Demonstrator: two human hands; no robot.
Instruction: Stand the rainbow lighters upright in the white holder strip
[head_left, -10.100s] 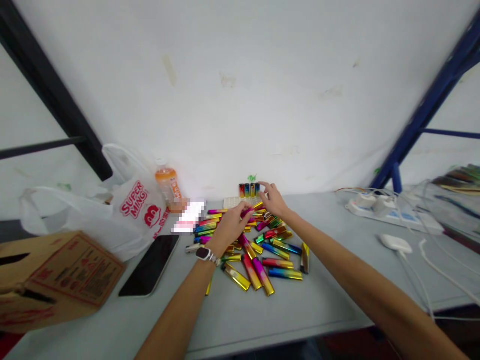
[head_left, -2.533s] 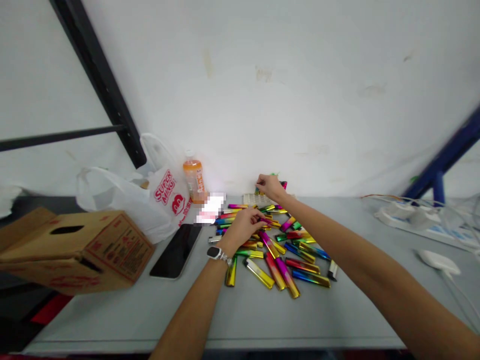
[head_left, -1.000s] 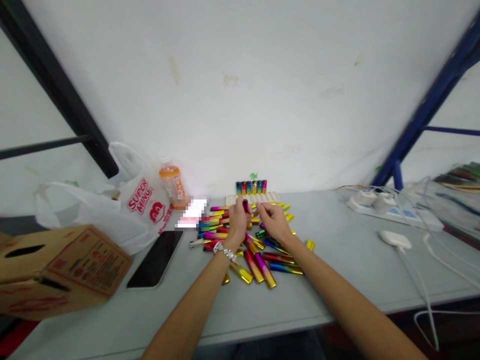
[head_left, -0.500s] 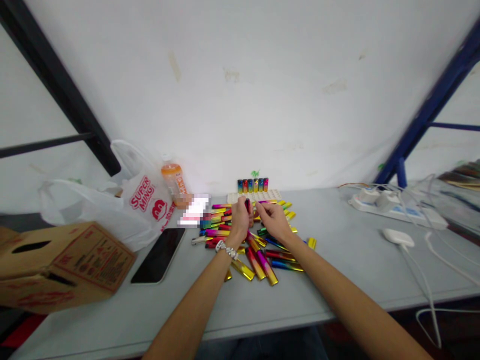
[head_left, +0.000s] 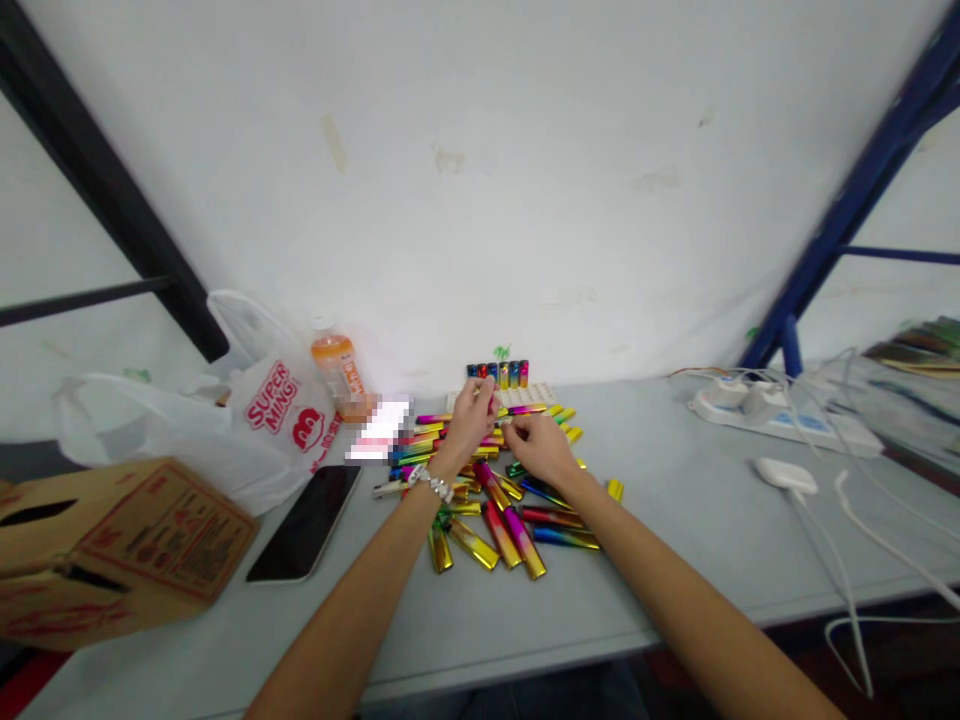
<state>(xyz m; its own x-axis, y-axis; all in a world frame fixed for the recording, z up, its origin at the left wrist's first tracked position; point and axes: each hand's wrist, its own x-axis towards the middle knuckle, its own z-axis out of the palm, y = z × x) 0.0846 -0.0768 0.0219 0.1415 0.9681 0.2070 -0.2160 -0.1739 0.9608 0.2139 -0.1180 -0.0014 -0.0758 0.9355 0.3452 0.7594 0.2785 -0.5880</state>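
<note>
Left hand (head_left: 471, 422) has turned, fingertips now up toward the tray; the dark lighter end poking from the fist half a second ago is now hidden. Right hand (head_left: 544, 447) about where it was.

Largest down: white wall (head_left: 495, 210) at back, grey desk (head_left: 697, 530) against it. Cardboard carton (head_left: 161, 545) at desk's left, white SUPER MING plastic bag (head_left: 277, 415) just behind it. White power strip (head_left: 840, 438) at right rear, plugs in. Black phone (head_left: 307, 525) flat, between carton and lighters. Orange drink bottle (head_left: 337, 365) upright near wall, right of bag. Cream perforated tray (head_left: 536, 396) at rear centre, partly behind left hand.

Hands just beside each other, over the lighters. Left grip: fingers curled, can't tell what's inside. Right grip: thumb and fingers drawn together, can't tell if anything's pinched.

White charger (head_left: 784, 476) in front of power strip, cable attached. Metallic gradient lighters (head_left: 501, 535) lie loose in a heap under and around both hands; six upright lighters (head_left: 514, 376) in a row at the tray. Silvery bracelet (head_left: 431, 484) on left wrist.
</note>
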